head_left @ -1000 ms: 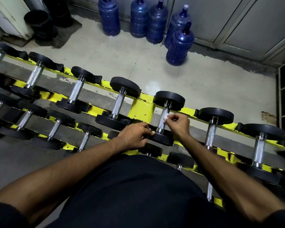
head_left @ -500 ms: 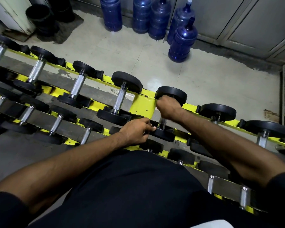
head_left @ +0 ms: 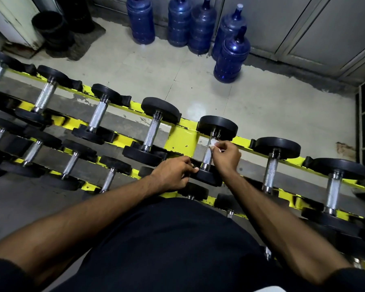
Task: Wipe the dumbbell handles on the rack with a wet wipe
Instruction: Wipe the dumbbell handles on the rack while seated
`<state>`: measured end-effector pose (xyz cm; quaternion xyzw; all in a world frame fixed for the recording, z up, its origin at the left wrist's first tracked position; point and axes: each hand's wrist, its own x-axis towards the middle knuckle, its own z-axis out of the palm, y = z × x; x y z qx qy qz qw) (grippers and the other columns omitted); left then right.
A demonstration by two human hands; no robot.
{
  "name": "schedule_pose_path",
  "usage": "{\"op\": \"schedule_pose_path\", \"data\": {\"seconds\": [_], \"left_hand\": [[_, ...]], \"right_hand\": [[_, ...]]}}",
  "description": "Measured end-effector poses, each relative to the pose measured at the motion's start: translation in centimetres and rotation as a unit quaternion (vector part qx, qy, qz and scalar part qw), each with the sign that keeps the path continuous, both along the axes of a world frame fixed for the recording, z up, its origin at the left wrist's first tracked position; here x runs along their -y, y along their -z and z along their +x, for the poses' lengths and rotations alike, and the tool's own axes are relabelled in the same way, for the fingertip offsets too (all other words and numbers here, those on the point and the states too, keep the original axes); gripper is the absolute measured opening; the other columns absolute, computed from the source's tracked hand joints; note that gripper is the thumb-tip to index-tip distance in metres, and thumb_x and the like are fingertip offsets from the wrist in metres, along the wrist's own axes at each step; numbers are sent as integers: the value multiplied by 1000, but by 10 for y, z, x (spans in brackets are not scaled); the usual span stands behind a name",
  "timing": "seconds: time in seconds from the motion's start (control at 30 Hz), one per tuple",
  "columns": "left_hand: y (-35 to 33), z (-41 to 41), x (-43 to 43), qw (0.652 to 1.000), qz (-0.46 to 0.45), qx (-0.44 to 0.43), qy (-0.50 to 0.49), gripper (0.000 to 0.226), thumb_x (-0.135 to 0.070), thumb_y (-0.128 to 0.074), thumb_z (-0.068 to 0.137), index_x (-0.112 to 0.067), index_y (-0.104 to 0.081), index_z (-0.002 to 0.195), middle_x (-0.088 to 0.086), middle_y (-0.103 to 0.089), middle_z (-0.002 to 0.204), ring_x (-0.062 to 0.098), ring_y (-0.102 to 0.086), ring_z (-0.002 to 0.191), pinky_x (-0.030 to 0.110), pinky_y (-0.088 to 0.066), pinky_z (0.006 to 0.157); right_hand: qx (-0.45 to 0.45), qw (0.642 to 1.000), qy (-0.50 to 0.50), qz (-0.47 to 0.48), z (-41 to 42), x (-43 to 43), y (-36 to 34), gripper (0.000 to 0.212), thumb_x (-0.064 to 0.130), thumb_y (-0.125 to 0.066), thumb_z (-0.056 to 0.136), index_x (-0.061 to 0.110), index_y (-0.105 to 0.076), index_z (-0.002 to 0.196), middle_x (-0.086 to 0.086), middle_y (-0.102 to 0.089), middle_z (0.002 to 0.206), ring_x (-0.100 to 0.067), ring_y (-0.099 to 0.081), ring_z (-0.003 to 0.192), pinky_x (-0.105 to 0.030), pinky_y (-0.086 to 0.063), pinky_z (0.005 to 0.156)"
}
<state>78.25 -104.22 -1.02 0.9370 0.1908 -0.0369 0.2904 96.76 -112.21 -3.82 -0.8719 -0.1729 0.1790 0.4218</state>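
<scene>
A pale tiled floor fills the upper half of the frame. Blue water bottles stand along its top edge. The yellow rack runs across the middle from upper left to lower right, in at least two tiers of black-headed dumbbells with bare metal handles.

The centre dumbbell on the upper tier is the one in hand. The left hand curls its fingers over that dumbbell's near head, seemingly to steady it. The right hand pinches the small white wet wipe in its fingertips against the upper end of the handle, just below the far head.

This looks like mid-wipe on one handle, with the lower part still to cover. No handle shows a wet sheen or other sign of cleaning, so which ones are done cannot be told. If the work runs along the row, several handles on each side and the lower tier may remain.
</scene>
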Motion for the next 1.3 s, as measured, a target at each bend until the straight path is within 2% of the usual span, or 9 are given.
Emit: {"op": "schedule_pose_path", "data": {"seconds": [0.17,0.27,0.43,0.63,0.77,0.93,1.13,1.2,1.3], "left_hand": [[-1,0,-1,1000,-3,-1,3,34,-29,-61,93,-33,-68,126,-11,-59,116,9,-60,100,35,-57,82],[-1,0,-2,1000,-6,-7,9,35,-30,-59,94,-34,-67,127,-11,-58,115,9,-60,99,36,-56,81],[0,-2,-3,1000,-11,-11,19,37,-30,-60,93,-34,-65,129,-12,-57,118,9,-59,102,34,-55,82],[0,1,-4,1000,-15,-8,6,33,-28,-61,91,-33,-70,123,-11,-58,111,8,-60,97,35,-57,79],[0,2,-2,1000,-18,-6,-1,31,-27,-62,90,-30,-72,119,-10,-60,110,10,-62,97,37,-57,79],[2,-1,-1,1000,-15,-11,-3,35,-31,-60,89,-32,-70,123,-10,-59,111,11,-62,98,38,-57,80],[1,-3,1,1000,-15,-7,16,39,-27,-61,90,-32,-66,129,-9,-58,119,14,-62,104,39,-57,81],[1,-4,2,1000,-8,-9,22,41,-28,-60,91,-33,-64,131,-8,-57,121,14,-62,105,39,-57,81],[3,-7,0,999,-6,-15,27,47,-27,-59,89,-34,-60,135,-9,-54,125,14,-60,110,39,-56,85]], "right_hand": [[-279,919,268,71,25,-36,6,16,4,-64,76,15,-61,65,-2,-63,69,-20,-58,59,-28,-51,57],[-409,873,255,78,41,-45,1,19,-2,-51,86,13,-54,74,-4,-53,67,-12,-44,49,-18,-33,40],[-550,800,210,115,56,-37,-10,22,0,-43,96,7,-54,79,-6,-53,78,-17,-53,72,-29,-48,64],[-292,929,194,121,38,-25,-2,19,-11,-74,73,7,-71,78,-7,-70,78,-22,-65,68,-28,-57,57],[38,997,-36,58,22,-14,-4,11,9,-80,77,11,-79,87,2,-74,82,-11,-66,73,-21,-53,70],[374,844,-321,-212,19,-29,-20,23,0,-64,82,6,-72,103,-9,-68,106,-32,-59,90,-34,-41,63],[456,633,-471,-412,-8,-52,-41,20,14,-60,92,14,-70,109,-4,-68,106,-28,-47,109,-35,-37,78],[440,594,-514,-436,-13,-61,-45,22,12,-56,95,13,-68,114,-6,-67,112,-29,-48,113,-37,-40,84],[368,594,-576,-424,-16,-60,-54,22,7,-52,96,5,-64,114,-15,-66,111,-33,-58,108,-40,-50,81]]}}
